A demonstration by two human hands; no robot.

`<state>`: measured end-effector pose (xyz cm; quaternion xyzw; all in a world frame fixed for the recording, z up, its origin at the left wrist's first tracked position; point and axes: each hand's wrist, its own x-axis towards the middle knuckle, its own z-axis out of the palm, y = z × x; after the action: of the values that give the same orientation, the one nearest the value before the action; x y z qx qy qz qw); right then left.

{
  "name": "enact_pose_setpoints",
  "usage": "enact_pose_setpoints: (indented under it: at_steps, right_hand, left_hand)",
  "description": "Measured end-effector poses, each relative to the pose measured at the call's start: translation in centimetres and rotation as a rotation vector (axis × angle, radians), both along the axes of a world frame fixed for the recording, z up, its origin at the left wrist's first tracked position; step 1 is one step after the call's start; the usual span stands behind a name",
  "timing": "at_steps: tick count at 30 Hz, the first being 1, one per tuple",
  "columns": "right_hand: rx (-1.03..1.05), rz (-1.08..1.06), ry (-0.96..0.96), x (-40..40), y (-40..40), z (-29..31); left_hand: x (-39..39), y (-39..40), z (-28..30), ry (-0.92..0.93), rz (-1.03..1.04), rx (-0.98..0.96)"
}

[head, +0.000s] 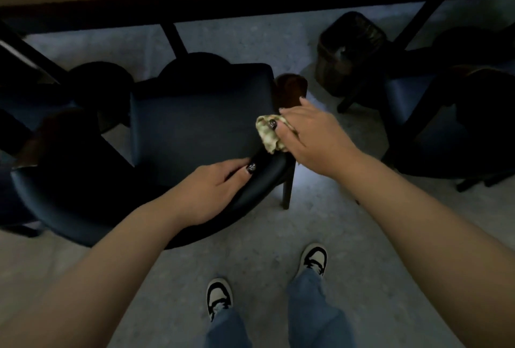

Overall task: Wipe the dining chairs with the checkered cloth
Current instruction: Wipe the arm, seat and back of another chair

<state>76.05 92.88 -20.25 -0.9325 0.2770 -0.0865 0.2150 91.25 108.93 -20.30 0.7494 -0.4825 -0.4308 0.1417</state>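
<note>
Standing behind a dark blue dining chair (195,124), looking down over its curved backrest (259,177). Right hand (315,136) bunched round the checkered cloth (269,136), thumb pressed on top of the wad, other fingers curled over and behind it, so firmly holding. Cloth sitting at the right end of the backrest, where the curve meets the near right corner of the seat, just beside the brown wooden armrest tip (289,91). Left hand (211,189) gripping the top of the backrest nearer the middle, thumb over the rail, fingers wrapped onto its inner face, steadying the chair.

Key relation: long axis of the backrest sweeping from the cloth leftward and nearward, past the left hand, toward the far left end (41,194). Unwiped run therefore lying left of the cloth, with the left hand sitting right in that path. Right hand clearly the nearer one to the cloth, already on it. Probably a sweep left along the rail next, needing the left hand lifted or shifted out of the way.

Second chair (434,113) well apart on the right, likely awaiting its turn.
</note>
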Motion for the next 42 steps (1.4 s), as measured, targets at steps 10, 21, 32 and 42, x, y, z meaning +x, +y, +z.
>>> enact_pose_setpoints:
  at_steps: [10,21,32,42]
  right_hand:
    - [-0.189,-0.197,-0.111,1.6,10.6,1.0]
    - [0.064,-0.658,-0.16,0.0,6.8,2.2]
    - [0.006,-0.341,-0.156,1.4,14.1,1.3]
    - [0.075,-0.556,-0.156,1.2,7.4,3.3]
  left_hand:
    - [2.1,4.0,0.4,-0.249,0.019,-0.241]
    - [3.9,5.8,0.3,-0.164,-0.324,-0.156]
    - [3.2,6.0,0.6,-0.207,-0.219,-0.262]
    - [3.3,6.1,0.6,-0.155,-0.173,-0.292]
